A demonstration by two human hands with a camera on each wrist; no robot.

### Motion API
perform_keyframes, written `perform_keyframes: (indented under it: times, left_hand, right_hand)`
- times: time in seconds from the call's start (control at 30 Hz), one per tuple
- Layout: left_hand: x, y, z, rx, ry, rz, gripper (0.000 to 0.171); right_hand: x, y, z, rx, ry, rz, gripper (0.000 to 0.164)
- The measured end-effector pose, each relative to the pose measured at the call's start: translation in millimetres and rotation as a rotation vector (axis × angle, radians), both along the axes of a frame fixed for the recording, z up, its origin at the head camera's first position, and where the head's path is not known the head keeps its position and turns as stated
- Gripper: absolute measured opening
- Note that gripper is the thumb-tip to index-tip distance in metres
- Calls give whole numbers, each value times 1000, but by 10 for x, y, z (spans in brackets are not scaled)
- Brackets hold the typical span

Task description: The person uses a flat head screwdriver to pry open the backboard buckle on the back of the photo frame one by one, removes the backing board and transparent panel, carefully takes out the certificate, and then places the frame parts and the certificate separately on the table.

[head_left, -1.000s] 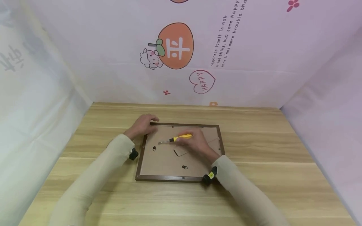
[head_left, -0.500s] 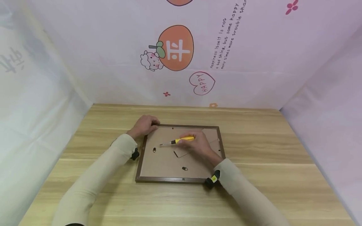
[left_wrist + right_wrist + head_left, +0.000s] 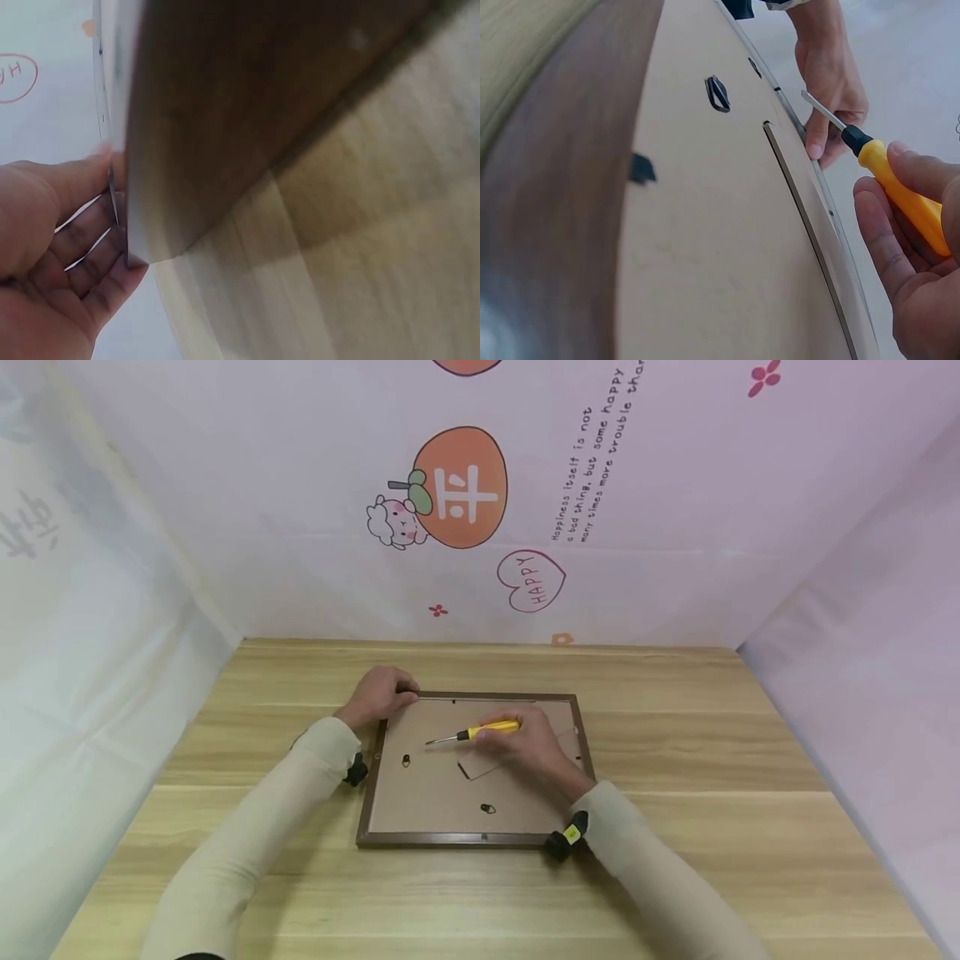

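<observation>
A brown-edged picture frame (image 3: 420, 839) lies back side up on the table. At its far left corner my left hand (image 3: 377, 693) grips the edge, thumb on the back and fingers round the outer side, as the left wrist view shows. My right hand (image 3: 527, 746) holds a screwdriver (image 3: 904, 199) by its yellow handle between thumb and fingers. The metal shaft points left over the backing board (image 3: 435, 793), with the tip close to a small black hanger (image 3: 406, 761). A second hanger (image 3: 488, 808) sits nearer the front edge. The right hand partly covers a stand flap (image 3: 476, 762).
Small dark tabs (image 3: 642, 169) line the inside of the frame's rim. The wooden table (image 3: 675, 718) extends round the frame. White printed sheeting (image 3: 337, 585) rises behind and on both sides. A black camera (image 3: 567, 839) is strapped to the right wrist.
The left thumb has come down onto the frame's corner, and the hand now grips it. The screwdriver has shifted slightly right, away from the left hanger. The frame keeps its place.
</observation>
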State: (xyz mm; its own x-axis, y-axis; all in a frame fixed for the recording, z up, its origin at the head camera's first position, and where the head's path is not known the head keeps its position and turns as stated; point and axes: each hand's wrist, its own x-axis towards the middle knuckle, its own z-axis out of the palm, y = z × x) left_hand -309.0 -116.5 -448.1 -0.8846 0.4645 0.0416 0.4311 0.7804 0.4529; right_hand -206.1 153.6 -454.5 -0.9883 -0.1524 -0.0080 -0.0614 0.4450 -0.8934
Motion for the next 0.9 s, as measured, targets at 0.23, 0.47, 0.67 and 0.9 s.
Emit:
perform_keyframes:
  times: [0.23,0.47,0.67,0.9]
  left_hand:
    - [8,-169,-62,126,-73,-46,15]
    - [105,-299,-89,213,-194,-5,19]
    - [128,-377,-168,252,-243,40,18]
    - [176,-439,-242,291,-280,107,21]
  right_hand:
    - [19,37,16,-34,25,5,23]
    - [32,42,12,-23,51,1,23]
    - [24,77,-11,-39,45,-8,24]
    - [16,91,-17,-66,55,-1,26]
